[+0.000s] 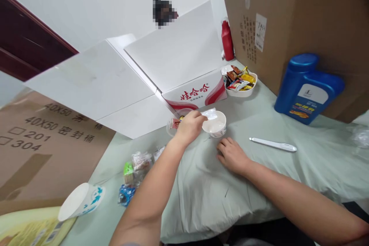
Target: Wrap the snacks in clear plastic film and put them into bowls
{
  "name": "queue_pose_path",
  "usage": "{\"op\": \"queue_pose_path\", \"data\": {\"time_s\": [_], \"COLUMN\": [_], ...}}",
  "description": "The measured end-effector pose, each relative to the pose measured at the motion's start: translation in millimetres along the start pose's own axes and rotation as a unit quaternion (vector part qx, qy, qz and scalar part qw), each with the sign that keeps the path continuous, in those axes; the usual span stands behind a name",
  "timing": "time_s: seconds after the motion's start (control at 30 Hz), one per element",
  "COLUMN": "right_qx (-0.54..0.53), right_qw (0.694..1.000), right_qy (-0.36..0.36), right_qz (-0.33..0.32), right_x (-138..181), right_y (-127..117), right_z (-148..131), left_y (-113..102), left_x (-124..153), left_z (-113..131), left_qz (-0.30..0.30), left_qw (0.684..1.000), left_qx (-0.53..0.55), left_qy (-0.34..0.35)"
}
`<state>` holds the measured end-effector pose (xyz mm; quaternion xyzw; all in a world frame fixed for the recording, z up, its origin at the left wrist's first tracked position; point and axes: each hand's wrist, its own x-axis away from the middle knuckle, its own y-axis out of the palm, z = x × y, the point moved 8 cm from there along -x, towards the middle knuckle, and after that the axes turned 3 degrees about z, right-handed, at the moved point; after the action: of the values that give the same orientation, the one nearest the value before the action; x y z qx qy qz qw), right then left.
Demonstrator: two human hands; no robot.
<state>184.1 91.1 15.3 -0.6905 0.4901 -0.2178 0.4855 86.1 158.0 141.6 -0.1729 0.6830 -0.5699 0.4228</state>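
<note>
My left hand is closed, its fingertips pinching a small clear plastic packet over the rim of a white paper bowl. The bowl stands upright on the pale green cloth; its inside looks pale. Just in front of the bowl, my right hand rests on the cloth with loosely bent fingers and nothing seen in them. Behind my left wrist a clear plastic cup or tub with something reddish in it is partly hidden.
An open white carton stands behind the bowl. To its right are a dish of wrapped snacks, a red bottle and a blue jug. A white knife-like tool lies right. Another paper bowl and wrapped items are left.
</note>
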Motion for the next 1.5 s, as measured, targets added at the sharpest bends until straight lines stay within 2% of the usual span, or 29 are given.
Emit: {"op": "queue_pose_path", "data": {"time_s": [0.03,0.1,0.13,0.23,0.3,0.37,0.43,0.53,0.63,0.7,0.8,0.87,0.93,1.03,1.1,1.17,1.3,1.4,1.47,1.5], "right_qx": [-0.003,-0.010,-0.013,-0.011,-0.001,0.006,0.006,0.001,0.004,0.009,0.011,0.014,0.021,0.044,0.060,0.073,0.152,0.207,0.191,0.164], "right_qw": [1.000,1.000,1.000,1.000,1.000,0.999,0.999,0.999,0.999,0.999,0.999,0.999,0.999,0.997,0.995,0.996,0.982,0.956,0.960,0.969], "right_qy": [-0.002,-0.004,-0.006,-0.015,-0.024,-0.034,-0.040,-0.038,-0.038,-0.041,-0.036,-0.032,-0.034,-0.054,-0.060,-0.045,0.083,0.182,0.185,0.162], "right_qz": [0.002,0.004,0.004,0.005,0.007,0.009,0.008,0.000,-0.003,-0.001,0.005,0.009,0.010,-0.021,-0.044,-0.035,0.070,0.098,0.091,0.091], "right_x": [-0.5,-1.2,-1.3,-0.3,0.9,1.9,2.0,1.2,0.1,-0.9,-3.0,-4.1,-3.9,0.6,7.5,17.6,47.7,69.4,73.3,72.0], "right_y": [-0.1,-0.2,-0.2,-0.9,-1.4,-1.3,-0.4,1.5,2.0,2.0,2.5,2.0,-0.1,-4.5,-10.0,-21.8,-58.1,-72.3,-70.4,-67.1], "right_z": [0.8,2.0,2.3,1.4,0.5,0.1,0.3,1.5,1.6,1.5,3.3,3.9,1.9,-5.8,-8.0,-1.5,46.2,83.2,85.3,76.6], "left_y": [19.7,43.4,48.8,38.6,22.2,11.4,7.9,4.6,-2.6,-1.0,10.6,16.7,21.7,32.6,37.2,40.2,41.6,39.5,39.7,41.4], "left_x": [-9.1,-18.7,-19.2,-3.6,20.6,51.9,86.1,137.3,182.2,202.5,211.6,206.6,195.7,173.7,166.9,166.2,171.9,177.2,180.4,182.1], "left_z": [4.1,11.2,13.8,20.0,22.5,20.8,11.3,-18.7,-57.1,-75.6,-83.5,-75.8,-56.6,3.6,49.1,74.9,82.6,71.8,60.2,54.2], "left_qz": [-0.052,-0.084,-0.082,-0.004,0.072,0.116,0.118,0.091,0.059,0.027,-0.002,-0.002,-0.006,-0.034,-0.048,-0.029,0.065,0.117,0.139,0.144], "left_qw": [0.999,0.996,0.996,0.999,0.995,0.989,0.988,0.981,0.946,0.924,0.924,0.934,0.951,0.986,0.984,0.981,0.981,0.974,0.963,0.956], "left_qx": [0.005,0.011,0.013,0.043,0.071,0.076,0.052,-0.026,-0.136,-0.164,-0.135,-0.109,-0.072,0.075,0.168,0.190,0.183,0.189,0.214,0.230], "left_qy": [0.008,0.012,0.009,-0.013,-0.025,-0.044,-0.080,-0.168,-0.290,-0.346,-0.358,-0.339,-0.301,-0.144,-0.031,0.003,-0.019,-0.044,-0.083,-0.109]}}
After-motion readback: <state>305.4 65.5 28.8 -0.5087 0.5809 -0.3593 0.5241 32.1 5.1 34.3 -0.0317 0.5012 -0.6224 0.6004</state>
